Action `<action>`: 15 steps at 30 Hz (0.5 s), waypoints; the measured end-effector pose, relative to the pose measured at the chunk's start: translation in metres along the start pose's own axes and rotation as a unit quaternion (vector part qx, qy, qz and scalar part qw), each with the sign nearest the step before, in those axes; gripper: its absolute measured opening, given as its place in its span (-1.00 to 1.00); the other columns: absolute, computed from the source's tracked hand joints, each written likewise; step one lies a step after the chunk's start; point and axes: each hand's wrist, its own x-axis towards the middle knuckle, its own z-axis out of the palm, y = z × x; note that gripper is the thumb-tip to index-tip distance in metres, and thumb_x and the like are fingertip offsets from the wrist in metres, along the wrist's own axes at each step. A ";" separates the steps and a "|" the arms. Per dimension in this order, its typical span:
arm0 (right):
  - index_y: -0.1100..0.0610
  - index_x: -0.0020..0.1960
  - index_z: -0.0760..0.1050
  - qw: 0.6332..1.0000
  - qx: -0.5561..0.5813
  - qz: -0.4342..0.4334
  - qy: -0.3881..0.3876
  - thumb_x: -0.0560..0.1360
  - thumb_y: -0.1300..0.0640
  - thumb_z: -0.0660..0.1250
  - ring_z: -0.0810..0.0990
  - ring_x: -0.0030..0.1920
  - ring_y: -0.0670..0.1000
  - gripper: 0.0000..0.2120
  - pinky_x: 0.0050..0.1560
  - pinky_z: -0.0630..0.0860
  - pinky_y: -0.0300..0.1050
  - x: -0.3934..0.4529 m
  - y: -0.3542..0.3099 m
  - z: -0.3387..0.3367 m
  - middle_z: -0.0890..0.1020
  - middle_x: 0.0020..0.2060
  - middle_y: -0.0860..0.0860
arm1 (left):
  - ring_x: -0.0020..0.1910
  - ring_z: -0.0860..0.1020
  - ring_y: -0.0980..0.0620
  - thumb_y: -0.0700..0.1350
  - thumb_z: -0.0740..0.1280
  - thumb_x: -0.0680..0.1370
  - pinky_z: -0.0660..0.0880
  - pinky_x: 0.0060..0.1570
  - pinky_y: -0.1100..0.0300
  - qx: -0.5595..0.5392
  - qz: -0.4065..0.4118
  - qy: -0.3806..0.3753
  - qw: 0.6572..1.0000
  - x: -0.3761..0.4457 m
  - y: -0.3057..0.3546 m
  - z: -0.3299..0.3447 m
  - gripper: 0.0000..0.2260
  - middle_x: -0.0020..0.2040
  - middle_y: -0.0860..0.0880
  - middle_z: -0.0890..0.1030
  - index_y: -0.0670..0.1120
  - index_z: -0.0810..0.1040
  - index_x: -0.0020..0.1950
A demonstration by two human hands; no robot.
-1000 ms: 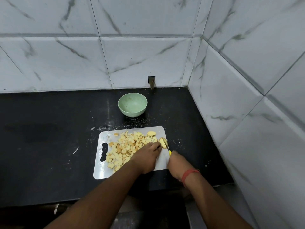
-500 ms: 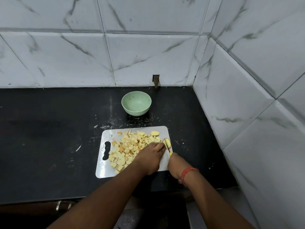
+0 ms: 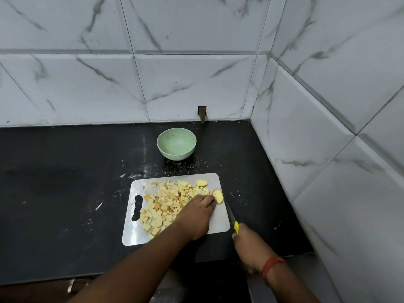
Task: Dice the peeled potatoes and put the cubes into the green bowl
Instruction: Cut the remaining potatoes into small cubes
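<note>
You were late in the dicing step. A wide heap of potato cubes (image 3: 168, 204) covered the chopping board (image 3: 216, 224), and none had reached the green bowl (image 3: 176, 143), which stood on the desk (image 3: 65, 182) at twelve o'clock from the board, apart from it.

Your left hand (image 3: 196, 215) lay palm-down over the board, its fingertips pinching a last potato piece (image 3: 218, 196) near the board's edge at two o'clock. A second uncut piece (image 3: 201, 183) lay at the heap's far edge.

Your right hand (image 3: 249, 243) was curled round the yellow handle of the knife (image 3: 232, 215), off the board at five o'clock. The blade pointed toward eleven o'clock, its tip just short of the held piece.

In my judgement the next move called for bringing the blade over the piece, with your left fingertips tucked clear of the edge. The transfer to the bowl was not yet begun.
</note>
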 end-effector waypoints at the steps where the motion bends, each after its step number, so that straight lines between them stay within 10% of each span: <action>1: 0.14 0.08 0.32 0.999 0.042 0.006 0.020 0.65 0.12 0.08 0.56 -0.13 0.08 -0.90 -0.24 0.42 -0.15 0.006 -0.001 -0.003 0.57 -0.01 0.14 | 0.46 0.28 -0.13 -0.14 0.14 0.62 0.14 0.54 0.09 -0.001 0.001 0.004 1.000 0.000 0.000 0.001 -0.45 0.55 -0.10 0.29 -0.17 0.23 0.63; 15: -0.04 0.26 0.27 0.992 -0.043 -0.101 0.061 0.57 0.08 0.20 0.60 -0.12 0.16 -0.72 -0.11 0.55 0.01 0.090 -0.026 -0.032 0.62 -0.12 0.11 | 0.54 0.21 -0.14 -0.15 0.21 0.59 0.12 0.57 0.08 -0.026 -0.009 -0.025 0.999 0.006 -0.005 0.000 -0.40 0.64 -0.13 0.13 -0.11 0.19 0.65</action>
